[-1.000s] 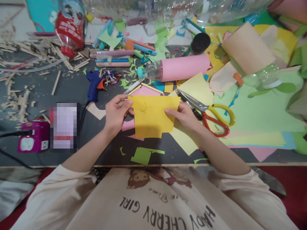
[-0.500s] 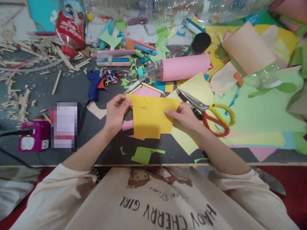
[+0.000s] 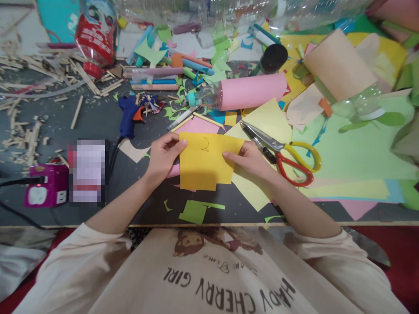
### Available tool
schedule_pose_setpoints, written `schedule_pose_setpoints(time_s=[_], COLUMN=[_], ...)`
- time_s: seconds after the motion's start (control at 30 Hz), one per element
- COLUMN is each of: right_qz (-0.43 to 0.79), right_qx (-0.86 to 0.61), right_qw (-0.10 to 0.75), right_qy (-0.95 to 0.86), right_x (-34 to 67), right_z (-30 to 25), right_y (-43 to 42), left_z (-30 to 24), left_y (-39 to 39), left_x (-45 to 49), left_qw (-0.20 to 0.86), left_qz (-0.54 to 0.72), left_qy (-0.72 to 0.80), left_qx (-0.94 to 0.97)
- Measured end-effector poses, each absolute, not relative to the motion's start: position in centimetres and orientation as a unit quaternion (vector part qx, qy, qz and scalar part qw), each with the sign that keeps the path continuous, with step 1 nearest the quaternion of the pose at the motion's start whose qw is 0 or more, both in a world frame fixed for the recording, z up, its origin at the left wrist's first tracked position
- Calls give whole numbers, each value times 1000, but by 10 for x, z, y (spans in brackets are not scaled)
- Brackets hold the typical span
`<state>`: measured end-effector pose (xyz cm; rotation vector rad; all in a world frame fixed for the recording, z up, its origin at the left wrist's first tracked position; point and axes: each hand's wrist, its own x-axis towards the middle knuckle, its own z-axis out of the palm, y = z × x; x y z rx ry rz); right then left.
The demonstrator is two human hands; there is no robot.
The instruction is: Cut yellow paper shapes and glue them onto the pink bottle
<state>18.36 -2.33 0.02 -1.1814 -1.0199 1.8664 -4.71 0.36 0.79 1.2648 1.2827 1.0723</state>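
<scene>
Both hands hold a sheet of yellow paper (image 3: 207,163) above the dark table, with a small curved pencil-like line near its top. My left hand (image 3: 163,157) pinches the upper left corner, thumb on top. On the right edge, my right hand (image 3: 250,158) grips the sheet with its thumb lying across the face; its other fingers are behind the paper. Scissors (image 3: 281,152) with one yellow and one red handle lie just right of my right hand, beside a black pen (image 3: 264,150) on pale yellow paper (image 3: 257,196). Pink paper (image 3: 203,125) shows behind the sheet.
A blue glue gun (image 3: 127,117) lies at the left, near a blurred phone (image 3: 89,172) and a purple box (image 3: 47,185). A pink-wrapped bottle (image 3: 252,92) lies behind the hands. Green scraps (image 3: 194,212) are near the front edge; wood sticks (image 3: 29,135) litter the left.
My left hand has shifted slightly right, bringing its corner of the yellow paper inward. The strip at the paper's top left, folded or sticking out before, now lies in line with the sheet.
</scene>
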Motion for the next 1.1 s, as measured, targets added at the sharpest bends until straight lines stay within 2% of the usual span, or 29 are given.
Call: schedule_pose_setpoints(time_s=[0.1,0.27,0.5,1.1], right_qz=[732,702,669,654], right_qx=[-450,-425,-443,-442], right_qw=[342,408,322,322], right_qy=[-380,-399,-502,-523], right_x=[186,187,180,178], right_z=[3,5,6,2], right_y=[-20,-13,-14,-15], left_z=[7,11,15,17], left_y=[1,-8,-16,-15], left_x=[-46,-44,-38,-39], left_qw=[530,576,591,580], left_qz=[417,340,284,282], left_qy=[534,535,514,509], left_qx=[509,516,553,570])
